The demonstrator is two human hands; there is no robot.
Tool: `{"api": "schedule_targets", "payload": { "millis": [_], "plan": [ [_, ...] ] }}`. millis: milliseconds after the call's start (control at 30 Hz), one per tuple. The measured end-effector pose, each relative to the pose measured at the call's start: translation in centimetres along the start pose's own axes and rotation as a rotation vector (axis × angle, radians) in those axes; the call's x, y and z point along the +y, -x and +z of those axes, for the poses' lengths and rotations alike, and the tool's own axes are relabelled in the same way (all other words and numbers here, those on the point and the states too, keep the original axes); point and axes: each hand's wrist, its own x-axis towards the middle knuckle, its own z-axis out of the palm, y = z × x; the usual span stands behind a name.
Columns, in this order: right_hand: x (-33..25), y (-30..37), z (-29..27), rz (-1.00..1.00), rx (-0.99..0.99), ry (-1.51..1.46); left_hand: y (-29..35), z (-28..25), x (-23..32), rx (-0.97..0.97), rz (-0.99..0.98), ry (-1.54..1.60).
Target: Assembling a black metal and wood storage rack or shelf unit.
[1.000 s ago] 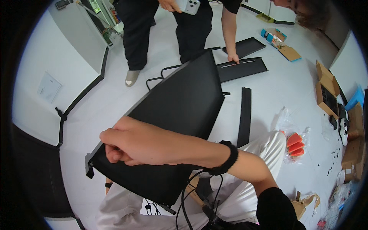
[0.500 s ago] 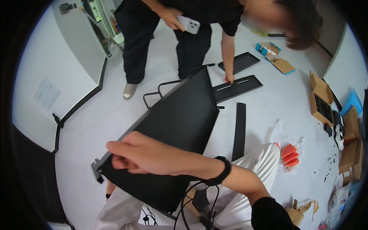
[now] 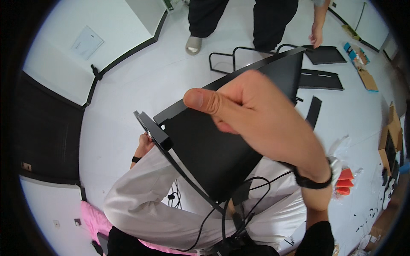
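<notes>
A large black panel [image 3: 213, 149] with raised edges, like a metal shelf, rests slanted across my lap and reaches away to the far right. At its near left end is a black bar [image 3: 157, 132], running down along the panel's end. My left hand [image 3: 145, 145] is closed at the outer side of that bar, its fingers partly hidden. Above the panel, my right hand [image 3: 243, 106] has its fingers curled and its thumb stretched out to the left. Whatever those fingers hold, if anything, is hidden. Black cables [image 3: 247, 200] hang over my lap.
A co-worker's hand [image 3: 316, 36] is beside a black tray [image 3: 326, 55] at the far right. A slotted panel [image 3: 320, 80], a narrow strip [image 3: 314, 112] and a tube frame [image 3: 222, 62] are nearby. Orange-red pieces [image 3: 344, 183] and opened cartons [image 3: 389, 141] lie right.
My right hand has lifted off the panel's left end and is higher. The end bar and my left hand now show more. The co-worker's hand has moved from the slotted panel to the tray.
</notes>
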Motion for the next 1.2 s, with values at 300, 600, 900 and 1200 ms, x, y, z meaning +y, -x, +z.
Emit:
{"api": "schedule_targets", "payload": {
  "millis": [300, 600, 900, 1200],
  "plan": [
    [-3.1, -1.8, 1.0, -0.040, 0.158, 0.308, 0.6, 0.0, 0.7, 0.051, 0.003, -0.040],
    [-1.0, -3.1, 1.8, -0.100, 0.211, 0.367, 0.8, 0.0, 1.0, 0.060, 0.004, -0.049],
    [-0.7, -4.1, 1.8, -0.153, 0.224, 0.390, 0.3, 0.6, 0.8, 0.052, 0.005, -0.026],
    [-2.1, -2.7, 1.6, -0.012, 0.033, 0.272, -0.2, -1.2, -1.3, 0.000, -0.039, 0.049]
  ]
}}
